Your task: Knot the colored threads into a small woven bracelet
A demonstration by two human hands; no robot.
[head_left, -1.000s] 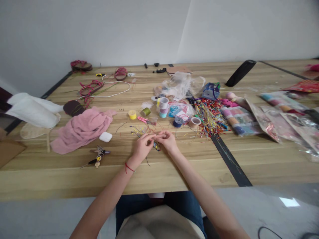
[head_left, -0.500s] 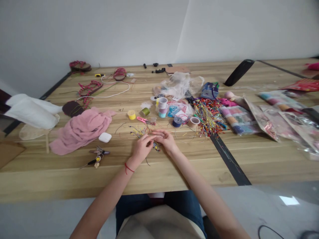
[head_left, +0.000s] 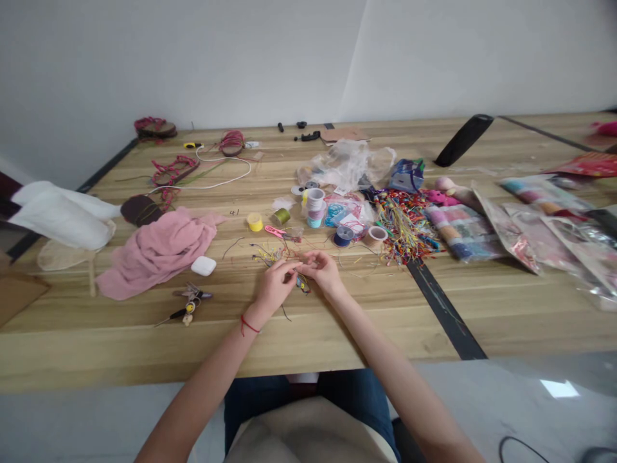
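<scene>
Close together over the table's front middle, my left hand (head_left: 277, 283) and my right hand (head_left: 324, 273) meet at the fingertips. Both are closed in a pinch on thin cords, with the exact grip partly hidden by the fingers. A small bundle of multicoloured cords (head_left: 303, 284) with yellow and blue bits shows just below the fingertips. Loose yellow and dark threads (head_left: 264, 256) lie behind my left hand. Beyond them are pink-handled thread snips (head_left: 274, 231), a yellow spool (head_left: 254, 222) and a green spool (head_left: 280, 216).
Right of centre lie a blue spool (head_left: 343, 236), a beige spool (head_left: 376, 236), stacked spools (head_left: 315, 209) and a heap of colourful cords (head_left: 407, 225). Packaged thread spools (head_left: 465, 231) are farther right. A pink cloth (head_left: 159, 257), white case (head_left: 203, 265) and keys (head_left: 190, 299) lie left.
My right fingers have curled in slightly and shifted a little at the fingertips. My left hand stays nearly in place, and the things on the table have not moved.
</scene>
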